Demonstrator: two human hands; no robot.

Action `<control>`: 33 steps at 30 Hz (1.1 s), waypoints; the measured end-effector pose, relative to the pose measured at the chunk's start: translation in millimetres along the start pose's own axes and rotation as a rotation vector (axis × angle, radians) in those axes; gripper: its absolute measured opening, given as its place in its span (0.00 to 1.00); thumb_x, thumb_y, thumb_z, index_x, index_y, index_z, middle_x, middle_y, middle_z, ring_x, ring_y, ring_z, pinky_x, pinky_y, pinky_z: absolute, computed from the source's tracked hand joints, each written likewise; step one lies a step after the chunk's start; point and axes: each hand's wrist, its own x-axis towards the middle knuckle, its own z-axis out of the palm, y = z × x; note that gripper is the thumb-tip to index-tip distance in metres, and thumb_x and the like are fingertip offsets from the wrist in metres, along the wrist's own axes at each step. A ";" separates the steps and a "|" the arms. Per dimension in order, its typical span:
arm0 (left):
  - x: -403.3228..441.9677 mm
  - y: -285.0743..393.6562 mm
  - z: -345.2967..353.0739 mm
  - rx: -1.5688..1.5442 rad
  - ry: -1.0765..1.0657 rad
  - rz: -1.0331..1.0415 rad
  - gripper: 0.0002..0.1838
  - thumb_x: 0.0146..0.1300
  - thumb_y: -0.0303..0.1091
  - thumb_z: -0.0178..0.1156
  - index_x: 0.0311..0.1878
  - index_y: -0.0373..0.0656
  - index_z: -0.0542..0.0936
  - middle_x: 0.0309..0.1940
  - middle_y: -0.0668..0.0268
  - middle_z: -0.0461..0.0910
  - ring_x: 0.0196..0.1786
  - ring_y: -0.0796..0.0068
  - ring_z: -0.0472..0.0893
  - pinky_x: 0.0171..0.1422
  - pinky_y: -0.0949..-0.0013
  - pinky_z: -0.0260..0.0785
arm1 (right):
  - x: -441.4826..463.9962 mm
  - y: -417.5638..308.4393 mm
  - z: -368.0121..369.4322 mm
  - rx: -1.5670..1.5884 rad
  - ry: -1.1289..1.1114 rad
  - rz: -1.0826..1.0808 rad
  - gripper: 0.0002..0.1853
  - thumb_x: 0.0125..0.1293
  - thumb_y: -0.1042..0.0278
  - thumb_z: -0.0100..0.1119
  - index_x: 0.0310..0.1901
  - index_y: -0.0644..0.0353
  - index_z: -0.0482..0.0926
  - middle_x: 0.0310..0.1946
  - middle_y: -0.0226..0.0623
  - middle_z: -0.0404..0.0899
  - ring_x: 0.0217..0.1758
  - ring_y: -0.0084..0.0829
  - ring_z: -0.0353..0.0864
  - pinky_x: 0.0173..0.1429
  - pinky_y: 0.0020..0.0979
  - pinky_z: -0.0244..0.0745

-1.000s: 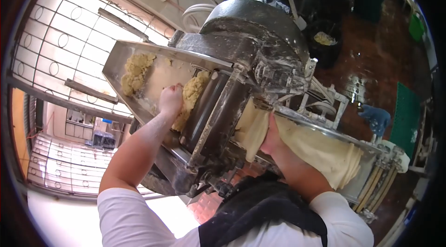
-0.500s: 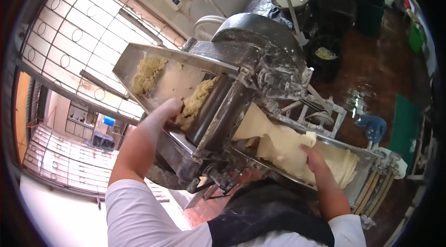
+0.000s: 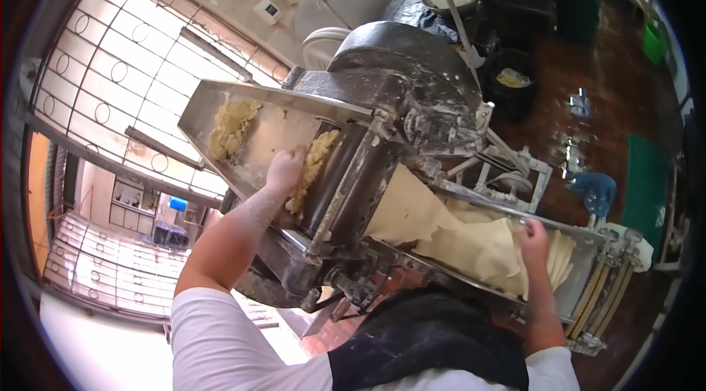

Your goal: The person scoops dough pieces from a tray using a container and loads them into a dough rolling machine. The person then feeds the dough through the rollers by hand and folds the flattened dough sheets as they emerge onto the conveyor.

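Observation:
My left hand (image 3: 285,169) is in the metal feed tray (image 3: 272,126) of a roller machine, fingers curled in against the crumbly yellow dough (image 3: 321,159) along the rollers (image 3: 346,179). Whether anything is inside those fingers is hidden. A second lump of crumbly dough (image 3: 232,130) lies at the tray's far end. From under the rollers a pale dough sheet (image 3: 404,203) comes out and lies in folds in the lower metal trough (image 3: 585,284). My right hand (image 3: 535,240) is closed on the sheet's edge near the trough's right end.
The machine's dark, flour-dusted housing (image 3: 412,60) rises beyond the rollers. A black bucket (image 3: 511,90) with dough scraps stands on the wet brown floor (image 3: 566,126). Several bowls sit at the back. A barred window (image 3: 125,60) is on the left, a green mat (image 3: 646,185) on the right.
My left hand has moved up and right along the dough at the rollers. My right hand has moved right, drawing the dough sheet farther along the trough.

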 end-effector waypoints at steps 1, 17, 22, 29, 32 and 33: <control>-3.2 7.8 -2.3 -0.029 0.001 0.052 0.27 0.69 0.53 0.48 0.31 0.35 0.80 0.19 0.52 0.77 0.28 0.53 0.80 0.40 0.55 0.70 | 9.2 -16.8 21.4 0.062 -0.113 -0.030 0.14 0.62 0.67 0.63 0.48 0.62 0.80 0.36 0.40 0.82 0.38 0.29 0.81 0.45 0.30 0.76; 6.0 29.7 21.0 -0.082 0.119 0.106 0.30 0.70 0.57 0.48 0.30 0.36 0.80 0.29 0.45 0.79 0.39 0.42 0.80 0.43 0.51 0.69 | 3.7 -256.0 310.5 1.706 -1.177 0.618 0.30 0.70 0.37 0.46 0.60 0.54 0.74 0.51 0.38 0.80 0.56 0.37 0.77 0.64 0.44 0.71; 2.5 34.8 22.5 -0.141 0.184 0.157 0.30 0.70 0.57 0.47 0.30 0.37 0.81 0.29 0.47 0.81 0.39 0.48 0.82 0.44 0.51 0.69 | -5.8 -267.1 301.7 1.687 -1.044 0.712 0.35 0.67 0.32 0.46 0.62 0.54 0.73 0.53 0.39 0.79 0.57 0.39 0.76 0.65 0.46 0.69; 50.3 23.8 -15.1 -0.477 0.378 0.159 0.22 0.72 0.45 0.53 0.25 0.39 0.73 0.21 0.72 0.67 0.26 0.81 0.63 0.30 0.70 0.57 | -7.1 -228.5 250.6 1.520 -0.827 0.928 0.48 0.58 0.18 0.40 0.65 0.54 0.70 0.61 0.41 0.74 0.65 0.45 0.70 0.69 0.52 0.64; 74.7 -0.7 -5.3 -0.634 0.551 0.193 0.25 0.72 0.45 0.53 0.19 0.44 0.66 0.16 0.77 0.58 0.21 0.84 0.56 0.26 0.70 0.48 | -9.6 -210.6 240.5 1.471 -0.829 0.962 0.50 0.57 0.15 0.38 0.66 0.53 0.70 0.62 0.41 0.74 0.65 0.46 0.70 0.69 0.53 0.64; 70.5 3.7 -11.6 -0.583 0.522 0.184 0.25 0.72 0.45 0.54 0.19 0.44 0.65 0.16 0.77 0.58 0.21 0.84 0.56 0.25 0.70 0.48 | -8.2 -206.9 234.9 1.476 -0.824 0.949 0.48 0.58 0.17 0.40 0.65 0.53 0.71 0.60 0.40 0.75 0.63 0.45 0.73 0.68 0.52 0.65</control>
